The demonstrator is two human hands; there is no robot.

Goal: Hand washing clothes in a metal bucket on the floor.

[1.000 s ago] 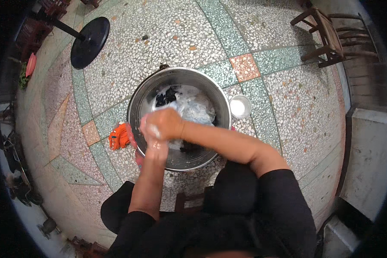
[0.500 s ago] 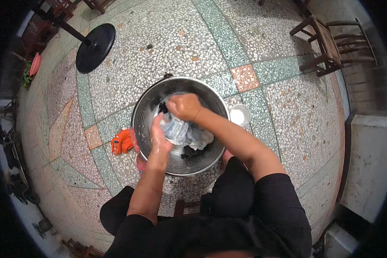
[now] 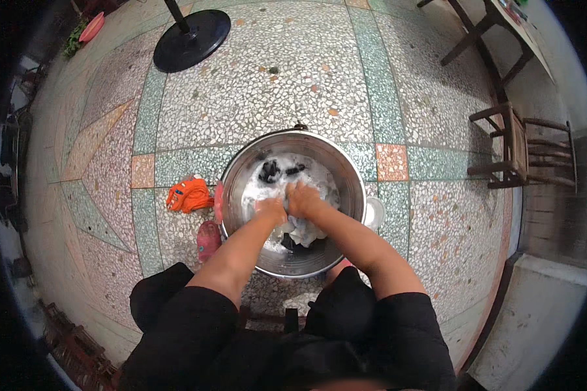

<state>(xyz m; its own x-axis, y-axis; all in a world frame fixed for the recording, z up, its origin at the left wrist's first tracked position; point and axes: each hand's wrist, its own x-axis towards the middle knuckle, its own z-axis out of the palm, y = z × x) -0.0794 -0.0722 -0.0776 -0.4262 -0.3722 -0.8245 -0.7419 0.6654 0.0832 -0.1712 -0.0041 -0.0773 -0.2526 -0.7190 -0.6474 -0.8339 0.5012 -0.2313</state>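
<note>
Soapy wet laundry lies in a round metal bucket [image 3: 355, 173] on the floor in front of me. Down among the suds, my left hand [image 3: 271, 210] presses into the laundry, its fingers blurred and partly hidden. Close to its right, my right hand [image 3: 304, 199] has its fingers bent around a pale wet cloth [image 3: 304, 231]. Dark cloth [image 3: 269, 171] pokes out of the foam beyond both hands. Another dark piece [image 3: 295, 242] sits at the near side of the bucket.
Left of the bucket lies a bright orange cloth [image 3: 189, 195], with a pink slipper [image 3: 209, 240] nearer to me. A white tub [image 3: 374, 213] stands against the bucket's right side. Farther off are a round black stand base [image 3: 192, 40] and a wooden chair [image 3: 518, 146].
My right hand has come down from the raised cloth into the suds, and my left hand has turned down beside it. The view has shifted, so the bucket appears slightly farther right.
</note>
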